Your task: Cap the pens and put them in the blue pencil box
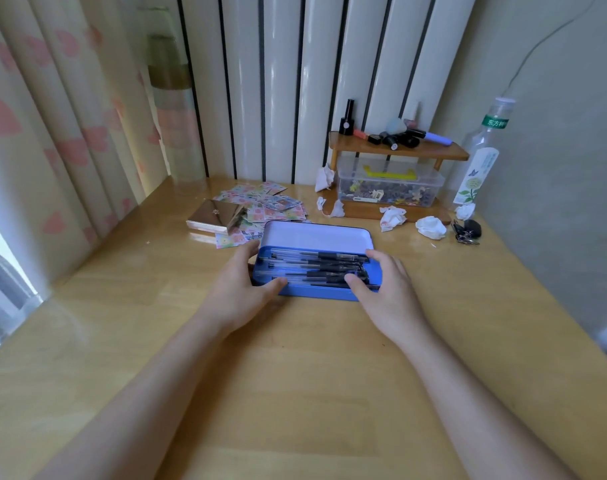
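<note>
The blue pencil box (316,295) lies in the middle of the wooden desk with its lid (317,237) raised, white inside. Several capped black pens (316,268) lie lengthwise in its tray. My left hand (241,289) grips the box's left end, thumb on the front edge and fingers behind the left wall. My right hand (387,287) holds the right end, thumb resting on the pens near the front rim, fingers at the back right corner.
Behind the box lie a shiny flat case (213,218) and patterned paper sheets (271,204). At the back right stand a small wooden shelf (399,150) with cosmetics, a clear plastic bin (388,188), crumpled tissues (430,226), keys (466,230) and a plastic bottle (482,157).
</note>
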